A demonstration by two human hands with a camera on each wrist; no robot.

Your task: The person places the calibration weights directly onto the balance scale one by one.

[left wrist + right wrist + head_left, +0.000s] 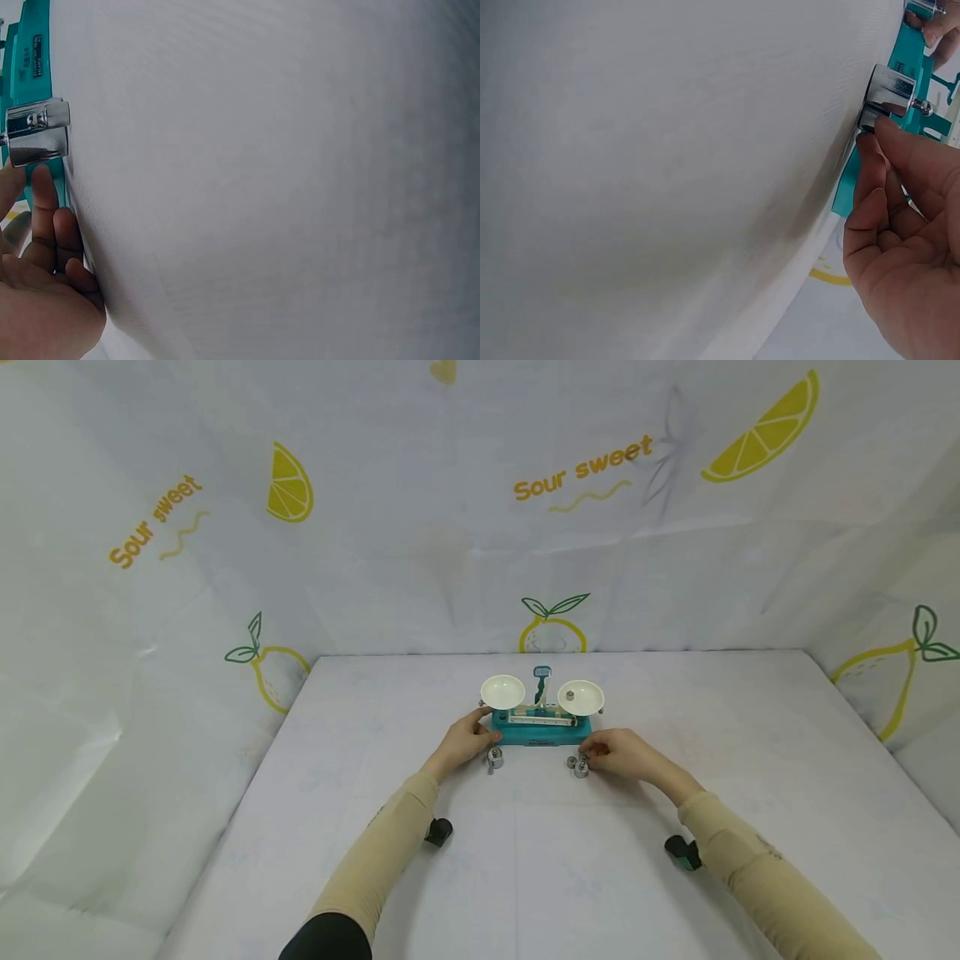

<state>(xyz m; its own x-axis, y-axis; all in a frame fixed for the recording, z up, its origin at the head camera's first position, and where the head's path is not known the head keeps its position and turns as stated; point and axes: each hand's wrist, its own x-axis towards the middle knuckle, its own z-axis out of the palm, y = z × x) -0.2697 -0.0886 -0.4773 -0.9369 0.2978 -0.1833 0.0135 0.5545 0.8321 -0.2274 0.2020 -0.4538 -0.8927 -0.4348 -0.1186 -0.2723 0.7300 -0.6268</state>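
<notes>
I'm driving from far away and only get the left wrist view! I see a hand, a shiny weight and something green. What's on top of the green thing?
Observer: Two white pans. It's a balance scale.
Operator: Ooh! Is anything in them?
Observer: Yes, a small metal weight sits in the pan on the head view's right.
Operator: And where's the other hand?
Observer: The right hand is at a cluster of metal weights, in front of the scale's right end.
</notes>
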